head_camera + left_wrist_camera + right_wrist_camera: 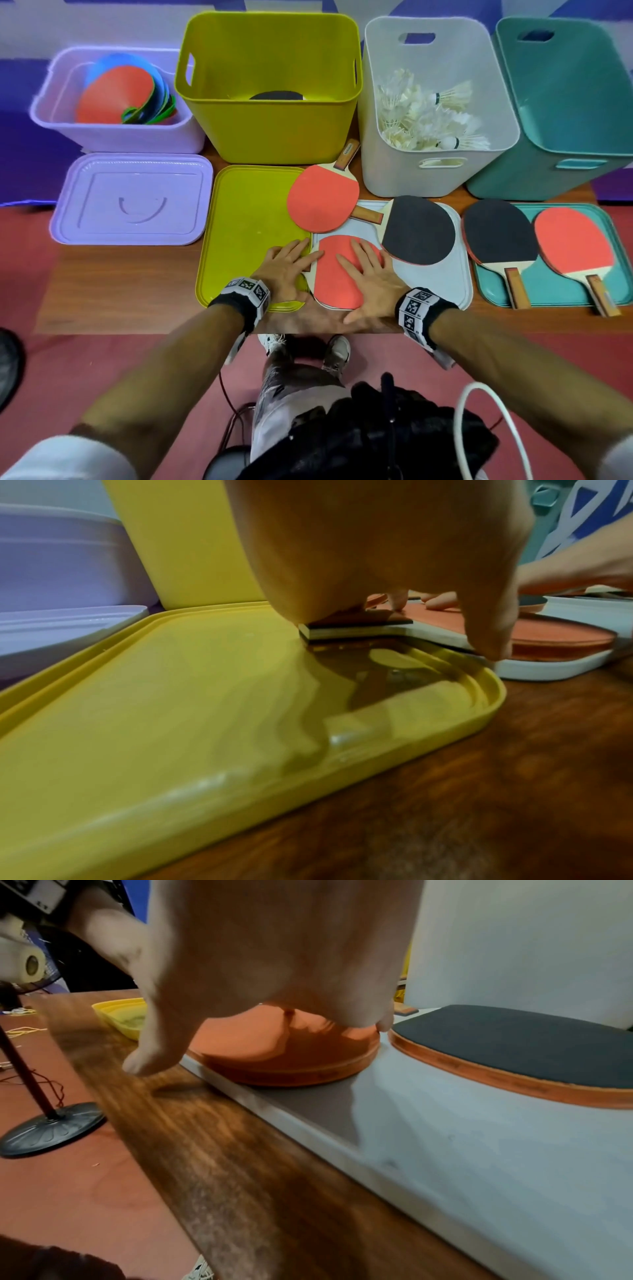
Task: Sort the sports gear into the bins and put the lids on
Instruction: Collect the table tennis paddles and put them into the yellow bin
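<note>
A red-faced table tennis paddle [334, 281] lies near the table's front edge, its blade on the white lid [445, 284] and its handle [356, 627] over the yellow lid [246, 233]. My left hand [291, 263] rests flat on the handle with straight fingers. My right hand [366, 274] lies palm-down on the red face [291, 1058], thumb hanging off the lid's front edge. A second red paddle [322, 198] and a black-faced one [418, 229] lie just behind. The yellow bin [270, 137] holds a black paddle [275, 96].
Two more paddles [498, 233] [575, 240] lie on the teal lid [548, 291] at right. Behind stand a white bin [404, 171] of shuttlecocks, a teal bin [565, 102], and a lilac bin [113, 137] of coloured discs with its lid [133, 198] in front.
</note>
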`<action>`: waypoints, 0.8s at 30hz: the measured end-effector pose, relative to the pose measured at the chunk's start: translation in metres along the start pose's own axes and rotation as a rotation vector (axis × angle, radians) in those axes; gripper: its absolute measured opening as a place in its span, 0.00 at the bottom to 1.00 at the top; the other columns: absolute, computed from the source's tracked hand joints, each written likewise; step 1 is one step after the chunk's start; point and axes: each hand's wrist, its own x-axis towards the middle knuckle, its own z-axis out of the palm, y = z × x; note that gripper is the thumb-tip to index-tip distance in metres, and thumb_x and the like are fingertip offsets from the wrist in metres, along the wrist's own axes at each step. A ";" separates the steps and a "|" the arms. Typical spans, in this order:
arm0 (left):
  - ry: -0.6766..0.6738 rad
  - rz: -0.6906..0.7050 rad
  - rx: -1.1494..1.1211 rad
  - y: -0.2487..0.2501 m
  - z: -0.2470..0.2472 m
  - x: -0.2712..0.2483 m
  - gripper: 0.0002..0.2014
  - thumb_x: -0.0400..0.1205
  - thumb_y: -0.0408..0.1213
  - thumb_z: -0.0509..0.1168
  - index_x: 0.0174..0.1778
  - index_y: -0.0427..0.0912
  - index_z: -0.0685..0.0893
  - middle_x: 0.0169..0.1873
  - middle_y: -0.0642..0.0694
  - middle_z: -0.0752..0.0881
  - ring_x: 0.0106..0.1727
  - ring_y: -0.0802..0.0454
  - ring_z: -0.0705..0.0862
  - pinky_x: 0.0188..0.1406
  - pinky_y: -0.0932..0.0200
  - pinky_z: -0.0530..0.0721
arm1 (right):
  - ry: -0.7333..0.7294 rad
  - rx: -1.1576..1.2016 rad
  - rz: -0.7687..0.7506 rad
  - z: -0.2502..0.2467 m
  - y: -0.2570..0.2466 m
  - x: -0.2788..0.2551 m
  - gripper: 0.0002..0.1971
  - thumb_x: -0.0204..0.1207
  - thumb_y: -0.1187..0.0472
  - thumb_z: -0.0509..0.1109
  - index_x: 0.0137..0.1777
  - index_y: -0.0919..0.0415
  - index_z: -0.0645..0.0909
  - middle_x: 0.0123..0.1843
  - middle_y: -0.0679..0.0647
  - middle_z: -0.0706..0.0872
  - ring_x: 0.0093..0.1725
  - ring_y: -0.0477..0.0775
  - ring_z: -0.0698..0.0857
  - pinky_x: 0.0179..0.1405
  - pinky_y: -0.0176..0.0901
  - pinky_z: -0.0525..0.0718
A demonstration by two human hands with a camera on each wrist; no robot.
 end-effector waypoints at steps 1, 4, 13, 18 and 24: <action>0.001 -0.003 -0.008 0.000 0.000 0.000 0.51 0.73 0.67 0.68 0.85 0.62 0.44 0.86 0.47 0.42 0.86 0.47 0.44 0.79 0.44 0.49 | 0.006 0.005 0.006 0.001 0.000 0.000 0.69 0.55 0.19 0.69 0.86 0.48 0.33 0.85 0.63 0.29 0.83 0.64 0.29 0.79 0.74 0.39; 0.003 -0.017 -0.041 0.001 0.001 0.000 0.51 0.73 0.67 0.68 0.85 0.62 0.43 0.86 0.51 0.42 0.86 0.48 0.43 0.79 0.44 0.50 | 0.028 0.038 0.029 0.000 -0.002 0.001 0.66 0.56 0.21 0.70 0.86 0.46 0.35 0.85 0.63 0.29 0.84 0.64 0.29 0.77 0.75 0.39; 0.044 -0.038 -0.050 0.006 0.004 -0.002 0.49 0.74 0.69 0.65 0.85 0.62 0.45 0.86 0.53 0.43 0.86 0.50 0.44 0.77 0.44 0.51 | 0.064 0.046 0.014 -0.003 0.002 0.003 0.59 0.60 0.21 0.67 0.86 0.45 0.46 0.87 0.61 0.37 0.85 0.64 0.37 0.77 0.74 0.53; 0.041 -0.028 -0.042 0.008 0.003 -0.003 0.51 0.72 0.72 0.64 0.85 0.62 0.44 0.86 0.53 0.42 0.85 0.47 0.47 0.76 0.42 0.53 | 0.110 0.080 -0.010 -0.007 0.003 -0.001 0.56 0.62 0.25 0.70 0.86 0.47 0.51 0.87 0.60 0.41 0.85 0.62 0.40 0.78 0.72 0.53; 0.058 -0.019 0.005 0.012 -0.001 -0.004 0.52 0.71 0.74 0.64 0.85 0.62 0.45 0.86 0.54 0.43 0.80 0.45 0.55 0.71 0.44 0.59 | 0.122 0.117 0.022 -0.010 0.002 -0.003 0.57 0.61 0.26 0.72 0.86 0.48 0.51 0.86 0.60 0.40 0.84 0.62 0.36 0.78 0.69 0.52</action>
